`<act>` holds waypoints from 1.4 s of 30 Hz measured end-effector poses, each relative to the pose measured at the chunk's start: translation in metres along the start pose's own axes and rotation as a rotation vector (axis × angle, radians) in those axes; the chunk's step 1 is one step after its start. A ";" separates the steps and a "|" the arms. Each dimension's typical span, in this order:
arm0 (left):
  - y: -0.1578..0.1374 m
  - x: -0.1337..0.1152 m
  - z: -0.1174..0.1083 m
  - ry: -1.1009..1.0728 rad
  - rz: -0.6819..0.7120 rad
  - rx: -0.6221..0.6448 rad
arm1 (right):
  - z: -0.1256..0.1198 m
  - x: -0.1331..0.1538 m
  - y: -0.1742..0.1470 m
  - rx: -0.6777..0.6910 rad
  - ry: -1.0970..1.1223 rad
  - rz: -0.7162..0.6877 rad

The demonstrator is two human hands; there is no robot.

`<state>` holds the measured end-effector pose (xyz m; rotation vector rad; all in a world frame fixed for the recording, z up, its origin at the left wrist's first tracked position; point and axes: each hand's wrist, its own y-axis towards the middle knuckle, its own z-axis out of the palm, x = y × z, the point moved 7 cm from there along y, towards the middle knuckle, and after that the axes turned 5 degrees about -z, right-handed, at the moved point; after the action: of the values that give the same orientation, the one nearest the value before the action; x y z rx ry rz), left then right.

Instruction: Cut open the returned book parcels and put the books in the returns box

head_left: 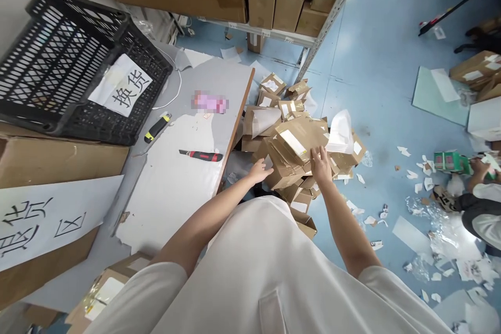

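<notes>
Left hand (260, 171): grip apart. Right hand (321, 166): grip at edge of white-labelled flat brown cardboard box (309, 131), can't tell if clamped. Box tops heap of brown cardboard cartons (290, 108); probably best supported both sides, kept level.

1. Table (172, 198): light grey top, white in patches, brown edge. Bears one red-and-black knife (205, 156); one yellow-and-black knife (157, 128); one pink item (211, 103), blurred; one white cord (179, 86), loosely curved.
2. Floor (352, 57): blue. Bears a heap of cardboard boxes (291, 162) beside the table; scattered paper scraps (404, 151); crumpled clear plastic (442, 232); one pale green board (432, 91).
3. Shelf (307, 39): metal. Bears brown cartons (287, 10), side by side.
</notes>
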<state>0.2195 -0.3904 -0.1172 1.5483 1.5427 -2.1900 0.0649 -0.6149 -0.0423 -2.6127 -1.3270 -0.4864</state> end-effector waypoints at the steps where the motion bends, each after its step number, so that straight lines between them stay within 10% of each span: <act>1: -0.006 0.005 -0.007 0.016 -0.034 -0.001 | 0.006 0.000 0.000 0.024 -0.015 -0.004; 12: -0.090 0.011 -0.106 -0.129 -0.039 -0.222 | 0.010 0.047 0.033 0.211 0.093 -0.254; 21: -0.289 0.107 -0.170 -0.649 0.009 -0.996 | 0.087 0.306 0.053 0.568 0.233 -1.061; 26: -0.380 0.197 -0.147 -1.219 -0.214 -1.392 | 0.142 0.487 -0.030 0.841 0.071 -1.494; 31: -0.401 0.229 -0.158 -1.534 -0.170 -1.447 | 0.172 0.616 -0.157 1.114 0.132 -1.664; 36: -0.399 0.233 -0.186 -1.447 -0.040 -1.457 | 0.219 0.660 -0.244 1.362 0.177 -1.451; 42: -0.399 0.226 -0.189 -1.557 0.089 -1.406 | 0.237 0.659 -0.263 1.314 0.259 -1.347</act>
<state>0.0238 0.0526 -0.0114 -0.4588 1.4212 -0.8713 0.2652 0.1053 -0.0241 -0.4524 -2.0498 0.0212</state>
